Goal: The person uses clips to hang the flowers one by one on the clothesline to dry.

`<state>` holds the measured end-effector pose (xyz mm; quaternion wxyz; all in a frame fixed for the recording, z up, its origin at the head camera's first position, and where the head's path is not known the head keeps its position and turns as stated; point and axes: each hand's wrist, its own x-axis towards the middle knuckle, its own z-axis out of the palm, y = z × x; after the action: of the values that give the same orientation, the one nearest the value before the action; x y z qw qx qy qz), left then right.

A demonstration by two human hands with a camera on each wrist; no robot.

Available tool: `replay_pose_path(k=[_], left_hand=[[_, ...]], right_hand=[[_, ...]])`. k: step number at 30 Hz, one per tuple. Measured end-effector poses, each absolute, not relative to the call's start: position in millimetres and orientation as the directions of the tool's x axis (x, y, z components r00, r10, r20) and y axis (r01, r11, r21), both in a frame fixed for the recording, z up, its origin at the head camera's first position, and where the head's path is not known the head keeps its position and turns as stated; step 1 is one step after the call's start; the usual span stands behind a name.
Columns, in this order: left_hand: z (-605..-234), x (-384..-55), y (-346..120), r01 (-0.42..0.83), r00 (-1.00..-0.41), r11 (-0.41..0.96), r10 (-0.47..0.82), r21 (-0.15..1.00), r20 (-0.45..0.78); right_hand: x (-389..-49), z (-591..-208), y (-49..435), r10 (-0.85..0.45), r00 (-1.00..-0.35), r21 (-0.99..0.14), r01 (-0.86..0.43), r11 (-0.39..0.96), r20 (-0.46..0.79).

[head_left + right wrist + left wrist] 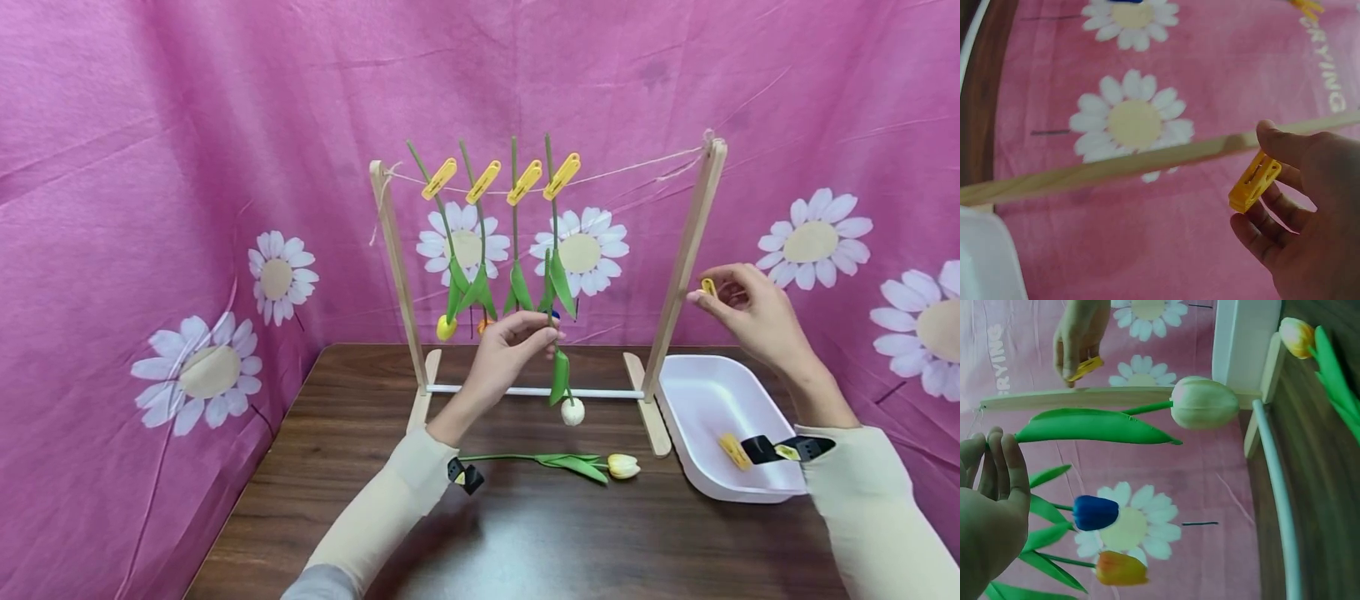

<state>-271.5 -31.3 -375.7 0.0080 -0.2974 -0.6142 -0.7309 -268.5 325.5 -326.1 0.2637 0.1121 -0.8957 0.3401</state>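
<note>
My left hand (513, 350) pinches the stem of a white artificial tulip (572, 412), its bloom pointing down in front of the rack. In my right hand (757, 321), thumb and fingers hold a yellow clothespin (1255, 181) beside the rack's right post (686, 267). Along the string (622, 172), several yellow clothespins (526, 183) hold tulips upside down by their stems. The hanging blooms include a yellow one (446, 327), an orange one (1121, 569) and a blue one (1095, 513). Another tulip (623, 466), white and yellow, lies on the table under my left forearm.
A white plastic basin (682, 471) stands at the right with a yellow clothespin (734, 451) inside. The rack's left post (397, 275) and white lower bar (592, 393) stand on the brown wooden table (337, 500). Pink cloth (337, 100) with printed daisies hangs behind.
</note>
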Motion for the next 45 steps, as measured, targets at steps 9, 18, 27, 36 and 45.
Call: replay_pose_path(k=[9, 18, 27, 36, 45], left_hand=[[-341.3, -278.1, -9.5, 0.487, -0.808, -0.146, 0.301, 0.861, 0.507], [-308.2, -290.2, 17.2, 0.547, -0.784, -0.180, 0.232, 0.818, 0.575], [-284.1, -302.8, 35.0, 0.547, -0.823, -0.077, 0.131, 0.834, 0.552], [-272.2, -314.2, 45.7, 0.575, -0.818, 0.106, 0.057, 0.812, 0.572], [-266.1, -321.9, 54.2, 0.578, -0.809, 0.188, 0.004, 0.794, 0.588]], right_hand=[[-262.8, -301.8, 302.3, 0.015, -0.804, -0.594, -0.425, 0.683, 0.594], [-259.8, -273.5, 273.0, 0.033, -0.767, -0.610, -0.483, 0.628, 0.641], [-266.1, -235.2, 242.5, 0.095, -0.734, -0.688, -0.574, 0.444, 0.673], [-287.1, -197.0, 216.5, 0.176, -0.727, -0.742, -0.670, 0.032, 0.664], [-308.9, -169.3, 206.2, 0.204, -0.807, -0.794, -0.586, -0.162, 0.555]])
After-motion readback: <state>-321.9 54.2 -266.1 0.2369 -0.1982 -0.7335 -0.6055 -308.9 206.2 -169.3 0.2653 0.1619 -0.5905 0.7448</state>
